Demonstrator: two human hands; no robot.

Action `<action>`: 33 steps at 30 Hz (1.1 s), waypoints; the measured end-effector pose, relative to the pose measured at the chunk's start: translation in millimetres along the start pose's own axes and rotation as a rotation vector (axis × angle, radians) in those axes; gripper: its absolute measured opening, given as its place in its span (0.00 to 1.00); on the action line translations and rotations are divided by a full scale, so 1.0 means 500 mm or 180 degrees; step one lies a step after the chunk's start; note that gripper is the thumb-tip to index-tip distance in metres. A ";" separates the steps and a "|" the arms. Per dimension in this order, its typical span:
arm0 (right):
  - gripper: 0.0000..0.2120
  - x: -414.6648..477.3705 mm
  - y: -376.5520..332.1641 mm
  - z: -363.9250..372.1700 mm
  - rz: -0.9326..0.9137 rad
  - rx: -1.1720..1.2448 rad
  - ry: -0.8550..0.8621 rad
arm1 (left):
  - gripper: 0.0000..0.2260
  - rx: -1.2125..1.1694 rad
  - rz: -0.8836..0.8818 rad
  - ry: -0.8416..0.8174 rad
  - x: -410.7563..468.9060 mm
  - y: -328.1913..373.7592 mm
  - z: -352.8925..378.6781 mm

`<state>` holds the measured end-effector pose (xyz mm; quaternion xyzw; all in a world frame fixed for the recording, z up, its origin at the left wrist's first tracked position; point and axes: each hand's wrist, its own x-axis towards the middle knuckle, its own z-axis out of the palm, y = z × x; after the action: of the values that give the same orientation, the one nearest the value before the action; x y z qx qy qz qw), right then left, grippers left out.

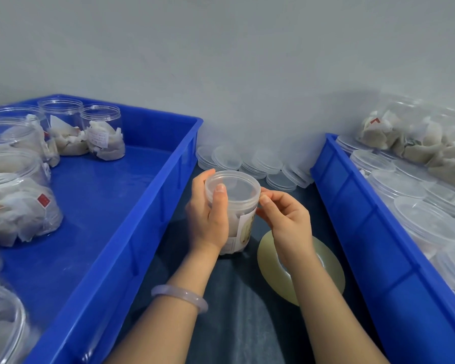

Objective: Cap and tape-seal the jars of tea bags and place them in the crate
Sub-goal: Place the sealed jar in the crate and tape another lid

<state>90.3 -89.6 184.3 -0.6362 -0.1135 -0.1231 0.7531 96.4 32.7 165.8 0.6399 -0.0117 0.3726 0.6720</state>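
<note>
A jar (243, 206) stands on the table (247, 324) between the left crate (142, 206) and the right crate (365, 232). The left hand (208, 214) holds it from the left; the right hand (286, 216) pinches its lid (231, 183) from the right. A tape roll (326, 271) lies right of the jar and nearer, partly under the right wrist. Loose lids (247, 161) lie behind the jar. Open jars (100, 132) stand in the left crate, capped jars (405, 185) in the right.

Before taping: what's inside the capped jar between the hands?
Tea bags and a paper label show through the jar under its lid. The left grip covers the rest.
</note>
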 end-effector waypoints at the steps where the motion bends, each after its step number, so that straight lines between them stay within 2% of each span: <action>1: 0.07 -0.001 0.000 0.003 0.0014 -0.0006 0.0027 | 0.29 0.0000 0.0001 0.0002 0.000 0.001 0.000; 7: 0.13 0.002 -0.013 0.024 0.0316 -0.0332 0.0575 | 0.28 -0.0011 -0.0038 -0.0004 -0.001 -0.001 0.002; 10: 0.10 -0.010 -0.020 0.041 0.0119 -0.0288 0.0879 | 0.29 -0.0041 -0.0039 0.0056 -0.004 0.000 0.003; 12: 0.13 -0.024 -0.020 0.054 -0.0121 -0.0231 0.0740 | 0.29 -0.0028 -0.0034 0.0123 -0.005 0.002 0.005; 14: 0.21 -0.025 -0.021 0.067 -0.0255 -0.0241 0.0459 | 0.28 -0.0024 -0.0045 0.0139 -0.005 0.006 0.006; 16: 0.22 -0.007 -0.028 0.082 -0.0077 -0.0222 0.0287 | 0.26 -0.0038 -0.0009 0.0117 -0.005 0.010 0.003; 19: 0.18 0.026 -0.038 0.095 0.0109 -0.0269 0.0244 | 0.19 -0.0057 0.0057 -0.0062 -0.004 0.017 -0.005; 22: 0.27 0.048 -0.044 0.095 0.0141 -0.0280 0.0119 | 0.16 -0.0081 -0.0068 -0.0209 0.001 0.020 -0.012; 26: 0.31 0.066 -0.039 0.085 0.0274 -0.0130 -0.0251 | 0.17 -0.0183 -0.0097 -0.0235 0.003 0.021 -0.016; 28: 0.32 0.072 -0.036 0.081 0.0252 -0.0069 -0.0374 | 0.17 -0.0223 -0.0091 -0.0292 0.005 0.019 -0.017; 33: 0.26 0.074 -0.032 0.082 0.0177 0.0027 -0.0299 | 0.16 -0.0297 -0.0218 -0.0451 0.005 0.021 -0.020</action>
<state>119.6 -53.2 218.0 -0.6410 -0.1316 -0.0715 0.7528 88.0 41.7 174.2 0.6327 -0.0547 0.3022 0.7109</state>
